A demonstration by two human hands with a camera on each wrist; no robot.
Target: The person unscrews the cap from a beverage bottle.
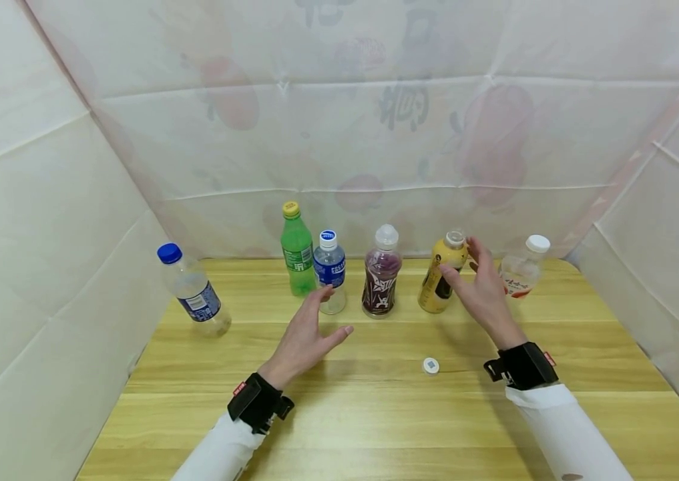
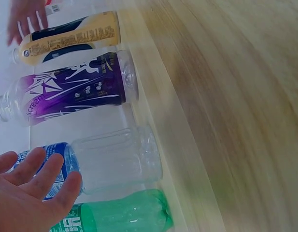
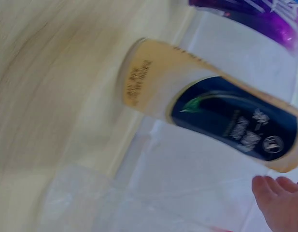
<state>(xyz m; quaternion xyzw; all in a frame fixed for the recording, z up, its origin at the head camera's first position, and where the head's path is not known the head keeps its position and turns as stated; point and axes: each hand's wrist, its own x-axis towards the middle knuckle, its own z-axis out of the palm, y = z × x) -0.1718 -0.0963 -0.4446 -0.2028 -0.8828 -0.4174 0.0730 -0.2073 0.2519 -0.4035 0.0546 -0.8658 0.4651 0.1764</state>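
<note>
My right hand is beside the yellow bottle, its thumb and fingers spread near the upper part. In the right wrist view, the fingertips show just off the dark-labelled side of that bottle. The bottle's neck is clear and shows no coloured cap. My left hand, fingers apart and holding nothing, hovers in front of the clear bottle with a blue label. From the left wrist, its fingers overlap that label. A small round white cap lies on the table between the two arms.
A green bottle with a yellow cap and a purple-labelled bottle stand in the row. Far left is a blue-capped bottle; a white-capped one stands at right. White sheeting walls the wooden table.
</note>
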